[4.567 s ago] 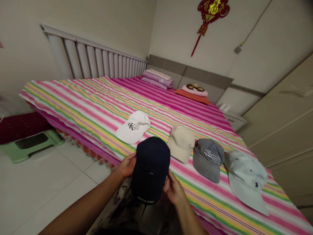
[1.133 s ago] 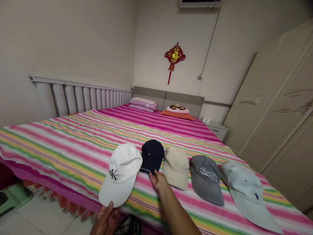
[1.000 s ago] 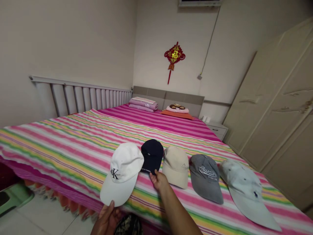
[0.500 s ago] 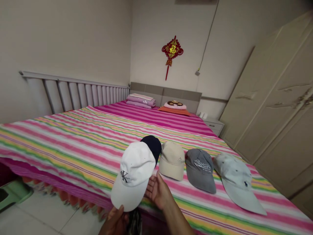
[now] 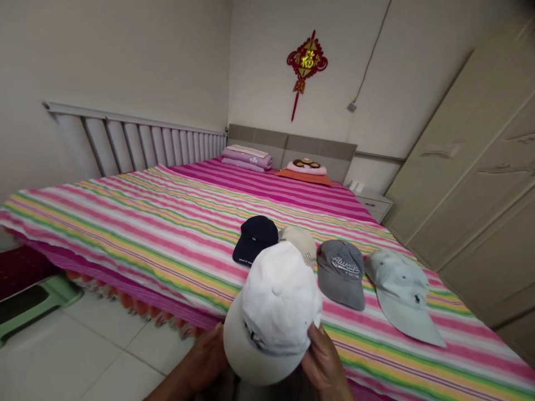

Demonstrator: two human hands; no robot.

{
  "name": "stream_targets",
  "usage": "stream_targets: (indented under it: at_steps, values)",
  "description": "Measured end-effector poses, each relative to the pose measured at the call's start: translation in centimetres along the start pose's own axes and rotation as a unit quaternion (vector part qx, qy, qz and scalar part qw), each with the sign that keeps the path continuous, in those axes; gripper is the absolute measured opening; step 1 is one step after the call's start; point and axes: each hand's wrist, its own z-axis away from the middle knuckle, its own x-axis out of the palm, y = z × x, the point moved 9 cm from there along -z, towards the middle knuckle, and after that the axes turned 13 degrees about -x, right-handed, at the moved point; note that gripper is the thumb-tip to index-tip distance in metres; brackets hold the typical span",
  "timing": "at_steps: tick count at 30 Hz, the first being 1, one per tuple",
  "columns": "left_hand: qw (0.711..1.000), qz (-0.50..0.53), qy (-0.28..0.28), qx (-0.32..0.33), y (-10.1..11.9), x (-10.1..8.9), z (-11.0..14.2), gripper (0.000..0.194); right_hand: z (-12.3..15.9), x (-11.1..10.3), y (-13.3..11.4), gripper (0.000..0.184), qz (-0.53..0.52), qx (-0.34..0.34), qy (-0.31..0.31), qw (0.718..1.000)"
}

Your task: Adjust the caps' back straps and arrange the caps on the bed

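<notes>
A white baseball cap (image 5: 278,295) with dark lettering is held over the front edge of the bed, its brim tilted down toward me. My left hand (image 5: 211,352) is closed at the left side of the brim, its fingertips partly hidden behind it. At the cap's right edge, my right hand (image 5: 324,356) pinches the rim between thumb and fingers. Beyond it lie a navy cap (image 5: 256,236) and a beige cap (image 5: 298,240), the beige one partly covered by the white cap. A grey cap (image 5: 341,273) and a pale cap (image 5: 399,292) lie to the right.
The striped bedspread (image 5: 137,223) spreads beneath the caps. Folded bedding (image 5: 248,159) and a pink folded item (image 5: 307,167) sit near the headboard (image 5: 321,147). A green stool (image 5: 50,301) stands at the left on the tiled floor. A wardrobe (image 5: 472,184) lines the right side.
The white cap has moved right and turned so its crown shows; it uncovers the navy cap and overlaps the beige one. My right hand, open before, now grips its edge. The view has shifted slightly.
</notes>
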Motion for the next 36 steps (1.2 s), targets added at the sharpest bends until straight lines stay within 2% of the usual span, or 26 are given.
stream_targets:
  at_steps: [3,6,8,11,15,18,22,27,31,34,36]
  values:
    - [1.000,-0.027,-0.010,-0.006,0.2,1.1,-0.6,0.029,0.9,-2.1,-0.5,0.062,0.007,-0.013,0.026,1.000]
    - [0.999,-0.035,-0.017,-0.022,-0.4,2.5,-1.5,0.034,1.5,-3.2,-0.6,0.059,0.031,-0.001,0.039,0.999]
    - [1.000,-0.012,0.000,-0.027,-0.3,3.4,-2.0,0.035,1.7,-3.2,-1.2,0.062,0.047,-0.004,0.034,0.998]
    - [1.000,0.003,0.006,-0.006,1.1,5.7,-2.3,0.035,1.9,-2.4,-2.8,0.071,0.069,-0.027,0.011,0.997]
    - [0.997,-0.070,-0.022,0.029,2.9,9.1,-1.9,0.033,2.9,-1.7,-4.4,0.072,0.110,-0.019,-0.031,0.993]
    - [0.992,-0.114,-0.055,0.031,3.1,10.6,-1.6,0.028,3.8,-2.4,-5.0,0.071,0.144,-0.015,-0.033,0.989]
    - [0.983,-0.137,-0.115,0.030,2.7,11.9,-1.5,0.024,4.6,-3.4,-5.9,0.067,0.179,-0.044,-0.029,0.982]
    - [0.974,-0.149,-0.161,0.051,2.6,12.8,-1.3,0.030,5.2,-2.9,-6.6,0.065,0.165,-0.055,-0.037,0.984]
    - [0.971,-0.184,-0.147,0.039,2.6,13.0,-1.2,0.027,6.0,-2.1,-6.9,0.059,0.161,-0.026,-0.043,0.986]
    - [0.974,-0.194,-0.113,0.039,3.3,13.0,-1.2,0.023,6.3,-2.2,-7.2,0.044,0.157,-0.014,-0.032,0.987]
    - [0.973,-0.210,-0.090,0.041,3.8,13.1,-1.2,0.024,6.4,-2.0,-7.0,0.033,0.144,-0.003,-0.052,0.988]
